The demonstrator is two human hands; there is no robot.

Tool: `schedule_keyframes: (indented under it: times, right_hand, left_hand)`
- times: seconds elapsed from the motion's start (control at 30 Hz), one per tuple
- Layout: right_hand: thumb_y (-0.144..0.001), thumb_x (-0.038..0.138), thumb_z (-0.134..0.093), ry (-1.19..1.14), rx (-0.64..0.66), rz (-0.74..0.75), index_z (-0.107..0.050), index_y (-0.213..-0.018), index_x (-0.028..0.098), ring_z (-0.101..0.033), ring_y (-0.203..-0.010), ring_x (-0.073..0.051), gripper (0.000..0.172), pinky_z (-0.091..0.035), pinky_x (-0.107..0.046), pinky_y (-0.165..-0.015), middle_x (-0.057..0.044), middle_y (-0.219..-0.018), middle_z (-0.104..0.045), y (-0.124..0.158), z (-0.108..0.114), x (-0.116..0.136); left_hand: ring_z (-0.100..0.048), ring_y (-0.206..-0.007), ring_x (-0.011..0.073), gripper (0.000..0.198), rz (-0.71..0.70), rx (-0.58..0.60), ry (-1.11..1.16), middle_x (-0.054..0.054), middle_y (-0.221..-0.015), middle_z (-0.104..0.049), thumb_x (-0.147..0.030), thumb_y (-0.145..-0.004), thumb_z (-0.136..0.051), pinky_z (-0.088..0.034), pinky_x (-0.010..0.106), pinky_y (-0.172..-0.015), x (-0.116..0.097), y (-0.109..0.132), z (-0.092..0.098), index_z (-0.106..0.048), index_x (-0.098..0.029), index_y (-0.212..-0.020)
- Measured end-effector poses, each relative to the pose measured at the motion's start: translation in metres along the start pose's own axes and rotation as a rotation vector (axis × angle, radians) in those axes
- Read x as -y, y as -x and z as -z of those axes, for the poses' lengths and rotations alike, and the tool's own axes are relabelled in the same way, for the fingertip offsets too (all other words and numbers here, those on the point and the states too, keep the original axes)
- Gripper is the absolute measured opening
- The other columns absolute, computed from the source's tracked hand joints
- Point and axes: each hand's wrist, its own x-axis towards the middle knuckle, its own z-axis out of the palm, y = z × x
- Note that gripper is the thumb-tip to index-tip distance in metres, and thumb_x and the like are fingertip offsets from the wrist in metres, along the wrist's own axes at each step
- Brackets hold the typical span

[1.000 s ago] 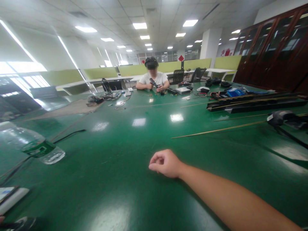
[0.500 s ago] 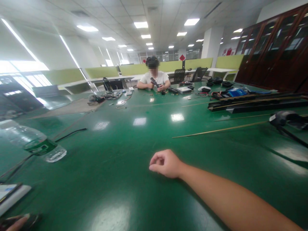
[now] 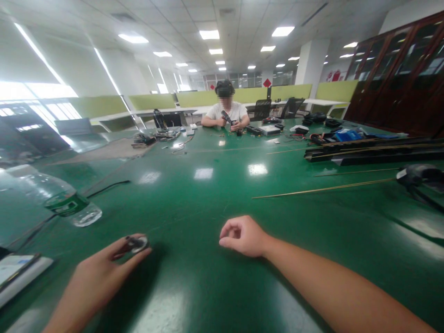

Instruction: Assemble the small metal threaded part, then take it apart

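Observation:
My left hand [image 3: 95, 273] comes in from the lower left, its fingers and thumb closed around a small round object [image 3: 139, 243], dark at the rim with a pale, shiny face. Its exact kind is too blurred to make out. That hand is held above the green tabletop [image 3: 194, 222]. My right hand [image 3: 244, 236] rests on the table to the right, fingers loosely curled toward the thumb. Nothing shows in the hollow of its grip. A wide stretch of tabletop separates the two hands.
At left are a clear water bottle [image 3: 71, 203] with a green label and a white-edged device [image 3: 24, 273]. Thin brass-coloured rods [image 3: 322, 188], a black strapped object [image 3: 418, 178] and long black rails [image 3: 374, 152] lie at right. Across the table a person [image 3: 225, 111] holds a tool.
My left hand has come from the bottom left corner up and to the right, carrying the small round object. My right hand stays in place on the table. The view has shifted slightly.

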Motion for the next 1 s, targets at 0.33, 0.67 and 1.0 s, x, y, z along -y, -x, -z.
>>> schedule_keyframes:
  times: [0.33,0.67,1.0]
  right_hand:
    - [-0.073,0.020,-0.072,-0.076,-0.246,0.005,-0.062,-0.097,0.016,-0.054,-0.059,-0.010,0.026,-0.045,-0.022,-0.058,0.001,-0.073,-0.063,-0.004,-0.004,-0.006]
    - [-0.076,0.021,-0.068,0.034,-0.229,0.022,-0.063,-0.133,0.022,-0.052,-0.057,-0.011,0.056,-0.047,-0.024,-0.059,-0.003,-0.084,-0.071,-0.001,-0.003,-0.002]
    - [-0.077,0.020,-0.068,0.009,-0.205,-0.039,-0.064,-0.133,0.021,-0.048,-0.055,-0.009,0.056,-0.043,-0.022,-0.055,-0.001,-0.077,-0.069,0.002,-0.002,-0.004]
  left_hand:
    - [-0.068,-0.095,0.0237,0.026,-0.439,0.138,0.089,0.002,-0.105,-0.073,-0.035,-0.081,-0.066,-0.051,0.031,-0.081,-0.125,-0.024,-0.097,-0.069,-0.027,-0.105]
    - [-0.069,-0.095,0.0196,0.030,-0.368,0.157,0.474,0.002,-0.105,-0.073,-0.030,-0.080,-0.069,-0.053,0.032,-0.088,-0.102,-0.022,-0.117,-0.068,-0.024,-0.109]
    - [-0.068,-0.098,0.0202,0.030,-0.392,0.168,0.526,0.003,-0.105,-0.073,-0.026,-0.078,-0.071,-0.053,0.034,-0.093,-0.102,-0.021,-0.116,-0.070,-0.023,-0.108]
